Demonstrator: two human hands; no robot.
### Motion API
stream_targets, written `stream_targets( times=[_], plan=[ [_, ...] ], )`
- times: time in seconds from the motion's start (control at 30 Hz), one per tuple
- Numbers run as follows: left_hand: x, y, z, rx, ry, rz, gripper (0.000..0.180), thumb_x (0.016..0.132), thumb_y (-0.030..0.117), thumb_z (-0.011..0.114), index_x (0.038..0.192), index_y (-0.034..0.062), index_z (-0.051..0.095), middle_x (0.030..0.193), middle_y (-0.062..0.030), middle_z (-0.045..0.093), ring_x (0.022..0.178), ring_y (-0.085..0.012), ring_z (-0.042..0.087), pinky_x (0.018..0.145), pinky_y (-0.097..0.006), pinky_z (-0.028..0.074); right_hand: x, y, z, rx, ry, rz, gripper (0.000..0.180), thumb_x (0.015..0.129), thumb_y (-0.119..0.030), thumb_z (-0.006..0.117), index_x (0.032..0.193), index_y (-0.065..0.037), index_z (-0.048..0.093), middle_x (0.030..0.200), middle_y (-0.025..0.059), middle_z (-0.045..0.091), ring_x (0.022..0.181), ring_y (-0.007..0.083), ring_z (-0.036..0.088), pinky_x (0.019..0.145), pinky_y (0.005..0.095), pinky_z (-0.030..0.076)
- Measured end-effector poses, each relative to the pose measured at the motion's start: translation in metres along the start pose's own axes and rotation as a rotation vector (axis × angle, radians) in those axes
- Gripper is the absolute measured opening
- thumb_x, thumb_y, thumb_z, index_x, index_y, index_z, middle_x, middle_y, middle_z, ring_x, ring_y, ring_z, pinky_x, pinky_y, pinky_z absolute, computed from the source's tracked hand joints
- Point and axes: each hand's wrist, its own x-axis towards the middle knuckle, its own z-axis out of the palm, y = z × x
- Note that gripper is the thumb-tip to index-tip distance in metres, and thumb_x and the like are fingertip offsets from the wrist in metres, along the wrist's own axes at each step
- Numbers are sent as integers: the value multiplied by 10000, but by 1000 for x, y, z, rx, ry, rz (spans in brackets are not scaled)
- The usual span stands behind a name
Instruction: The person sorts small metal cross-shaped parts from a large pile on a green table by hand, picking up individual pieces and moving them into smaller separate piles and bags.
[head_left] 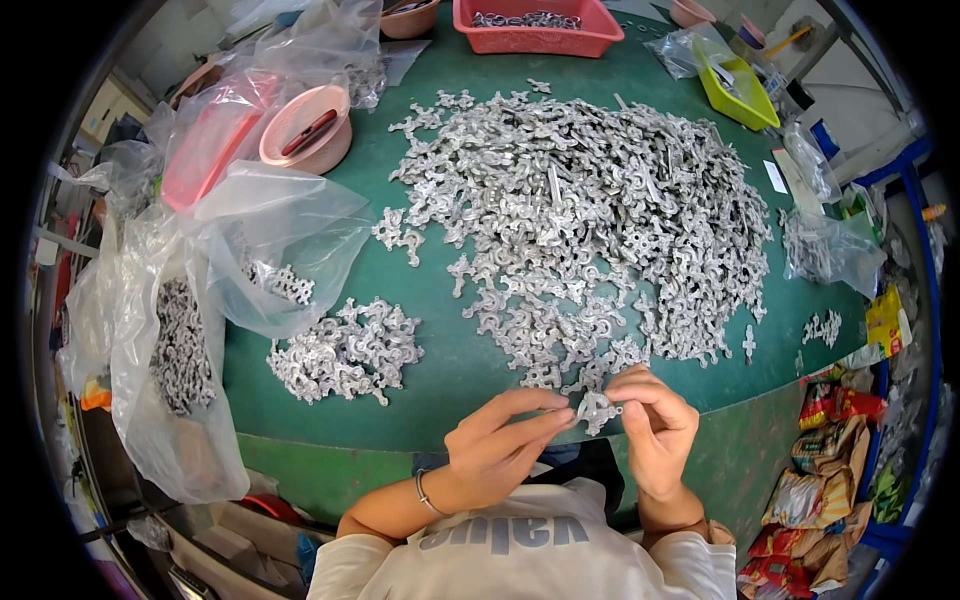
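Note:
Between my two hands, at the near edge of the green table, is a small silver cast metal part [595, 412] with several lobes. My left hand [508, 440] pinches it from the left, fingertips together. From the other side my right hand [655, 425] grips it between thumb and fingers. Just beyond my fingers spreads a large heap of similar metal parts [590, 200], its near end reaching almost to my hands. A smaller pile of the same parts [345, 350] lies to the left.
On the left, clear plastic bags [300, 225] hold more parts, near a pink bowl [305, 130] with a red-handled tool. A red tray [537, 35] stands at the far edge, a yellow-green basket [738, 90] far right. Snack packets [820, 490] hang or lie at the right.

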Motion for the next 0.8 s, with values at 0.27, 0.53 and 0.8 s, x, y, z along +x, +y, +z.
stream_targets(
  times=[0.27, 0.53, 0.8],
  plan=[
    [2, 4, 2, -32, 12, -41, 274, 615, -119, 686, 864, -21, 630, 849, -149, 609, 733, -195, 597, 619, -262, 493, -3, -1, 4, 110, 54, 36, 167, 765, 58, 563, 929, 88, 577, 885, 156, 602, 798, 217, 535, 735, 315, 408],
    [0, 5, 4, -55, -11, -43, 254, 620, -108, 694, 843, -15, 615, 851, -146, 600, 727, -194, 594, 607, -259, 486, -1, -3, 4, 83, 45, -27, 134, 768, 46, 572, 896, 78, 598, 842, 158, 606, 779, 227, 540, 714, 315, 410],
    [0, 6, 7, -97, -44, -38, 261, 618, -82, 715, 848, -18, 610, 846, -146, 597, 721, -194, 592, 600, -264, 486, 1, -7, 3, 48, 61, -58, 118, 763, 42, 575, 871, 73, 612, 804, 155, 603, 747, 222, 538, 682, 308, 411]
  ],
)
